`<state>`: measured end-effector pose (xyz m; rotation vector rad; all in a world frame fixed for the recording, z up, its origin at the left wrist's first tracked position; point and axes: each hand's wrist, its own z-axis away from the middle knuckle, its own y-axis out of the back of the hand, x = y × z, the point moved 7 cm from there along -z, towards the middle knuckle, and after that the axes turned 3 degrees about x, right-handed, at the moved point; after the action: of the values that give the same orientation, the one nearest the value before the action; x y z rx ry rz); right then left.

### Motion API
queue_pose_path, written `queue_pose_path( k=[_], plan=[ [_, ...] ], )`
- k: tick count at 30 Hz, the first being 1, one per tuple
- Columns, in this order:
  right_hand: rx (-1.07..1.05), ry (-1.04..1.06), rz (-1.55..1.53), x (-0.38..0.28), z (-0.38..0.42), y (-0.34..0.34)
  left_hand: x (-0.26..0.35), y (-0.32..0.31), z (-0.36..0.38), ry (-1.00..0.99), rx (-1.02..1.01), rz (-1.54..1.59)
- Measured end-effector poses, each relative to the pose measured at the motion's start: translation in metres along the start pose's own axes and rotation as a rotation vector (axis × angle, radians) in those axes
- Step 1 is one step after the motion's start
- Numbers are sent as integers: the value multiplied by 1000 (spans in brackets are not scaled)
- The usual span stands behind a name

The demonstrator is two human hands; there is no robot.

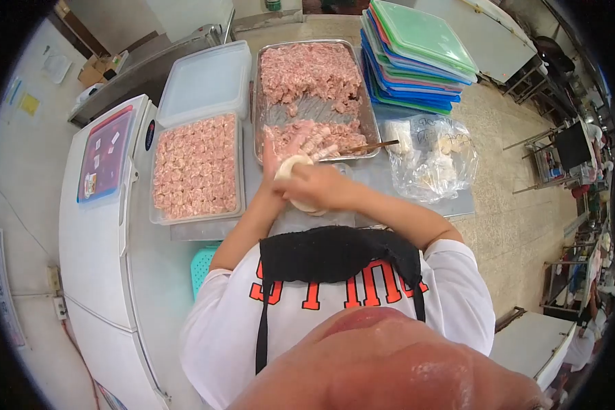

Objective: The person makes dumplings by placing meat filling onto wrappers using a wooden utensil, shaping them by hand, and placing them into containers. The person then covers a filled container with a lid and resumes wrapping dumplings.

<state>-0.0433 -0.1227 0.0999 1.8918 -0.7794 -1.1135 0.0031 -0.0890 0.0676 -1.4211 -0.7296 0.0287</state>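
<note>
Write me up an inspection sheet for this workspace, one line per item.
Surface: grey metal table, largely covered.
Job's things: metal tray of minced filling; plastic box of filled pieces in rows; pale rounds; brown stick over the tray's near edge.
Clutter: stacked coloured lids beside the tray; clear plastic bag with pale contents.
Grippers: bare hands; right hand grips the pale rounds; left hand at the tray's near edge, hold unclear.
Cables: reddish cord below the wall outlet.
Surroundings: tiled floor right; white appliance left.
</note>
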Motion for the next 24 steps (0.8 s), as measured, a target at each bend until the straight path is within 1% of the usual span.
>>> queue_pose_path(
  k=[1, 2, 3, 4, 5, 6, 7, 8, 9, 10, 11, 12, 14, 15, 16, 18, 19, 20, 22, 23, 24],
  plan=[
    [-139, -137, -100, 18, 1, -11, 1, -21, 8, -13, 14, 6],
    [-140, -142, -100, 36, -1, -1, 3, -29, 10, -9, 13, 9],
    [84, -137, -94, 59, -5, 31, 7, -33, 12, -17, 28, 21],
    [306, -127, -87, 66, -4, 60, 9, -33, 13, -28, 44, 34],
    [303, -127, -86, 62, -2, 63, 5, -35, 15, -4, -32, -6],
    [220, -186, 53, 54, 0, 64, 1, -33, 15, -10, -33, -5],
    [139, -239, 195, 48, 2, 62, -2, -26, 12, -28, 36, 17],
    [133, -232, 198, 37, 6, 53, -6, -17, 10, -44, 107, 43],
    [119, -11, 116, 8, 12, 34, -11, -8, 7, -48, 112, 48],
    [107, 209, 30, -18, 17, 25, -19, 1, 3, 3, 117, 85],
    [48, 231, -24, -24, 19, 23, -24, 10, 2, 54, 122, 119],
    [46, 235, -27, -13, 15, 23, -24, 10, 3, 50, 125, 119],
    [141, 67, -174, 43, 3, 33, -12, 11, 9, -94, 202, -52],
    [237, 111, -79, 53, 3, 44, -8, -5, 15, -59, 188, 6],
    [236, 110, -78, 50, 4, 44, -6, -10, 17, -58, 187, 8],
    [110, 33, 141, 41, 5, 34, -3, -16, 18, -79, 165, 71],
    [176, 145, 167, 8, 9, 39, -6, -14, 17, -75, 146, 37],
    [168, 146, 161, -9, 13, 35, -10, -12, 17, -78, 153, 43],
    [-61, 348, 62, -43, 23, 12, -25, -6, 17, -21, 223, -106],
    [-4, 262, -21, -11, 19, 1, -29, -5, 21, -18, 228, -99],
    [-9, 258, -23, 13, 14, -2, -31, -4, 24, -12, 232, -34]
  ],
)
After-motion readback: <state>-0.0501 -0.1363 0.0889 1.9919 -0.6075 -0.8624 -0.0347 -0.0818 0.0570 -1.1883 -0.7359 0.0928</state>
